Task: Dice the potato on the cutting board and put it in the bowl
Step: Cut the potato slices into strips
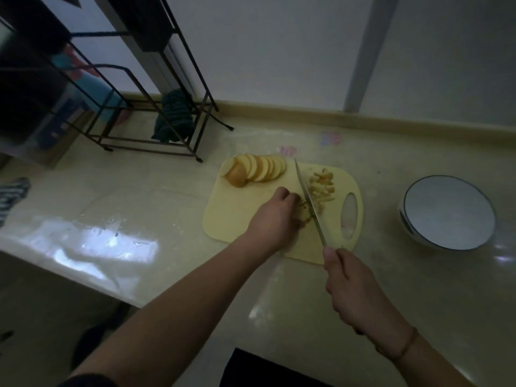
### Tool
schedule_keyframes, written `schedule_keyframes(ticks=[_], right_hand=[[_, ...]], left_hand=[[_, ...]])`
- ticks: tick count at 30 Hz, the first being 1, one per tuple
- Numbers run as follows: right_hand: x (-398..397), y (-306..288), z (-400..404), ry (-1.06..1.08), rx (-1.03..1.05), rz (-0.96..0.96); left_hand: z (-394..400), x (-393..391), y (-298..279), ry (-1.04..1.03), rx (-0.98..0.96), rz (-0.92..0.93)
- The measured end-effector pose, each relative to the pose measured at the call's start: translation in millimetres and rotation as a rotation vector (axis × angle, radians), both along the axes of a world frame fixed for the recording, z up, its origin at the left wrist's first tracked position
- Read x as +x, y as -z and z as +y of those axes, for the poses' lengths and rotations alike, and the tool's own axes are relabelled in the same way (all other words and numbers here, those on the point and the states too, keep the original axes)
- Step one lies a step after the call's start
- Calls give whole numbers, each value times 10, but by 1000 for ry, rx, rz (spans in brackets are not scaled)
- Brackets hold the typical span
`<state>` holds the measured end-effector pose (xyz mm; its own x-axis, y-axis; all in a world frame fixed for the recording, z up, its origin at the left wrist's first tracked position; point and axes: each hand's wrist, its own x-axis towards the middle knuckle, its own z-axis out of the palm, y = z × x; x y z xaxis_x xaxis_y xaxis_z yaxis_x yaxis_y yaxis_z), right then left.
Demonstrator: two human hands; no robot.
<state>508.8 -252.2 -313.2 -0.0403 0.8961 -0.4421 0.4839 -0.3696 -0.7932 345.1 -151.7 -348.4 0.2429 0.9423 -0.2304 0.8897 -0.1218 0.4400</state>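
The left hand [275, 216] reaches in knuckles-up, fingers curled down onto potato slices [306, 212] mostly hidden beneath them on the yellow cutting board [237, 219]. The right hand [351, 289] is wrapped round the hidden handle of a knife [308, 201], its blade just right of the left fingertips. Beyond it lie potato strips [322, 187]; fanned potato rounds [257, 170] sit beyond the left knuckles, the white bowl [448, 213] well right.

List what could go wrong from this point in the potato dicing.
1. The left hand holds potato pieces right against the steel knife blade; a slip might nick the fingers.
2. The fanned pale potato slices overhang the far edge of the yellow plastic cutting board and may slide onto the counter.
3. The white round bowl sits apart from the board on the right, so cut strips could drop in transfer.
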Motion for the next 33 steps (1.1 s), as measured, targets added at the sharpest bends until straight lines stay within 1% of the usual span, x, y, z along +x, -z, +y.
schedule_keyframes(ticks=[3, 9, 13, 18, 21, 24, 26, 29, 33], right_hand=[[-6, -4, 13, -22, 11, -32], [-37, -45, 91, -25, -24, -48], [-66, 9, 190, -15, -8, -72], [-91, 65, 146, 32, -13, -34], [-79, 69, 147, 70, -19, -27], [-56, 39, 117, 62, -13, -23], [-36, 23, 95, 64, -7, -13], [-44, -3, 64, 58, -11, 2], [-60, -11, 23, 59, -38, -10]], left_hand=[[14, -30, 12, -31, 4, -27], [60, -75, 16, -1, 25, -23], [101, -70, 27, -10, 58, -23], [76, -116, 40, 59, 73, -13], [68, -142, 30, 127, 149, 64], [65, -183, 32, 235, 295, 151], [63, -214, 57, 298, 335, 122], [72, -235, 85, 352, 313, 58], [74, -238, 106, 353, 305, 20]])
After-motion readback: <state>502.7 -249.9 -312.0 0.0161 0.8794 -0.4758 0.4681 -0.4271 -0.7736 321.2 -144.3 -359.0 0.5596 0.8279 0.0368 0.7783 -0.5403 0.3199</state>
